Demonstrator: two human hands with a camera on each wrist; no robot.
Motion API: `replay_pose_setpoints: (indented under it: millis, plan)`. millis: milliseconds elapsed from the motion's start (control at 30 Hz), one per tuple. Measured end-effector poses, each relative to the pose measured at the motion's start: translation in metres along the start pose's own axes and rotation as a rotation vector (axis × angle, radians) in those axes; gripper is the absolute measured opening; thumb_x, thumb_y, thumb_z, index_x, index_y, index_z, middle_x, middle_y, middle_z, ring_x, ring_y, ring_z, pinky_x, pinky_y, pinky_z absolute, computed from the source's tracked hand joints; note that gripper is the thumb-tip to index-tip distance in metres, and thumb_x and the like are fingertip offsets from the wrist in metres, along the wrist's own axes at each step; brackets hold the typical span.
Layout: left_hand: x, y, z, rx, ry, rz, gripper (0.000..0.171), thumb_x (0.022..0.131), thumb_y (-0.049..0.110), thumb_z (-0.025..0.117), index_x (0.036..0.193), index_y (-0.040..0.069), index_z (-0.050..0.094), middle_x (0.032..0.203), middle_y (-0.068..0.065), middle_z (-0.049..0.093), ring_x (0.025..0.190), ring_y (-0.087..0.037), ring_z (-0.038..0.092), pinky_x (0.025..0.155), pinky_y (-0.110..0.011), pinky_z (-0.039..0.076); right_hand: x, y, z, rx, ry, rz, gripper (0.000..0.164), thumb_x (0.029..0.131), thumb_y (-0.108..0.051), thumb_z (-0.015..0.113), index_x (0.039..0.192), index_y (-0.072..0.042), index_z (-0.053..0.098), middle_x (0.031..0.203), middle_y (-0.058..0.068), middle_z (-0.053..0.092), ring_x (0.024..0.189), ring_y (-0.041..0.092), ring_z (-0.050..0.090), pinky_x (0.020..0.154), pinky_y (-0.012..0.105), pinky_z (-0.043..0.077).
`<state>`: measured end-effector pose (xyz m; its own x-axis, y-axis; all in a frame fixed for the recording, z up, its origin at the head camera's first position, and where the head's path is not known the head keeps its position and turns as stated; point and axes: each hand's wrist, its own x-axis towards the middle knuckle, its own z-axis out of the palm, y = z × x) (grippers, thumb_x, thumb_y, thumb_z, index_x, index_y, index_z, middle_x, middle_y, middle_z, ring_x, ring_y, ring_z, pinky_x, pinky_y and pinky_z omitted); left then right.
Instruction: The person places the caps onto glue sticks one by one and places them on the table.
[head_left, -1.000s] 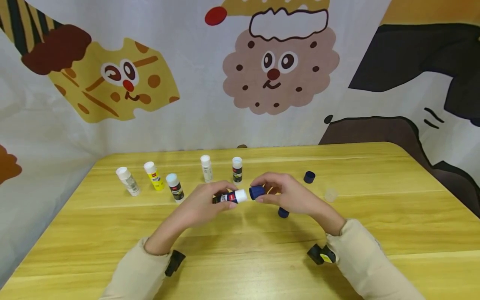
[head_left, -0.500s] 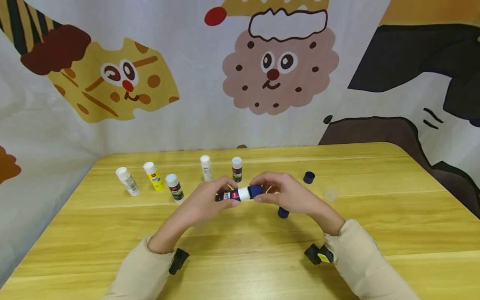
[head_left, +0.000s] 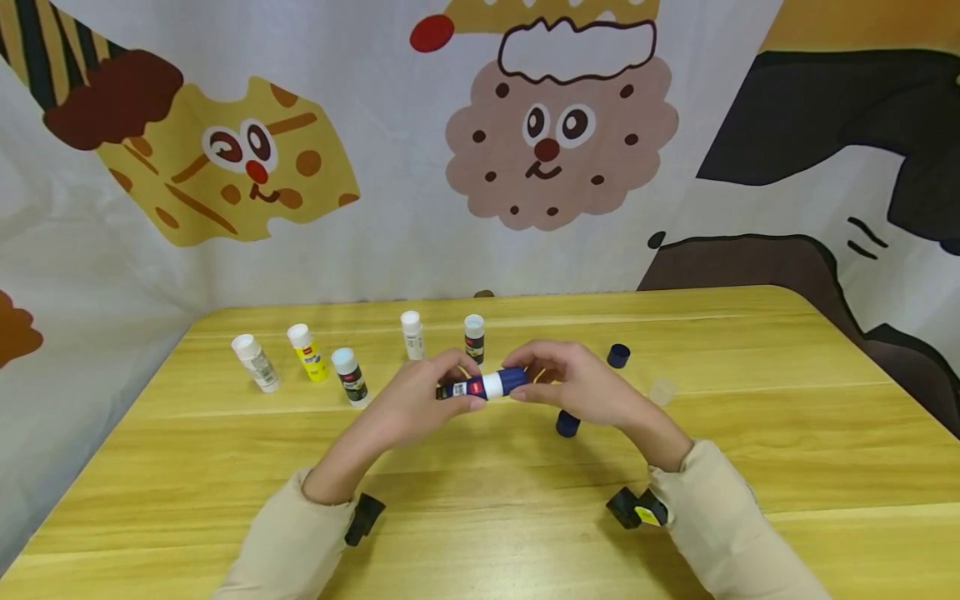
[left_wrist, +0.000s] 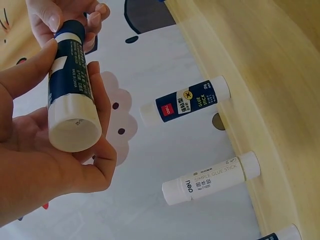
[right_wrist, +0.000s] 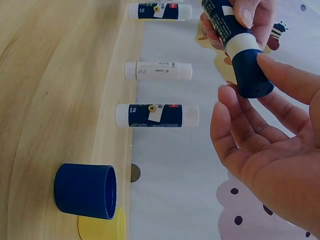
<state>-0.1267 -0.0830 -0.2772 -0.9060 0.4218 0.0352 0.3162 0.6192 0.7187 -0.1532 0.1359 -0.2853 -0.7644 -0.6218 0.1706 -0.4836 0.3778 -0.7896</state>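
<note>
My left hand grips a dark blue glue stick with a white collar, held level above the table. Thumb and fingers of my right hand pinch a dark blue cap at the glue stick's right end. In the right wrist view the cap sits in line with the body, a white band showing between them. The left wrist view shows the glue stick's white base facing the camera, with the left fingers wrapped around the body.
Several uncapped glue sticks stand upright: a white one, a yellow one and a dark-labelled one at left, others behind the hands. Right of centre lie two blue caps and a clear cap on the wooden table.
The cap and the glue stick were apart one second ago. They have come together end to end, and the cap now covers more of the white collar.
</note>
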Motion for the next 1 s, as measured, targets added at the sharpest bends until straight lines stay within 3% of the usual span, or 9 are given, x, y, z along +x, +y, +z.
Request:
replay_pose_setpoints:
  millis: [1000]
  plan:
    - [-0.0006, -0.0072, 0.0047, -0.049, 0.01, 0.057, 0.024, 0.086, 0.02, 0.065, 0.107, 0.008, 0.061, 0.083, 0.001, 0.06, 0.072, -0.014, 0.051, 0.06, -0.028, 0.042, -0.0012, 0.001, 0.0003, 0.011, 0.001, -0.009, 0.027, 0.083, -0.005, 0.066, 0.109, 0.0, 0.06, 0.101, 0.007, 0.061, 0.084, 0.017, 0.058, 0.073, 0.031, 0.05]
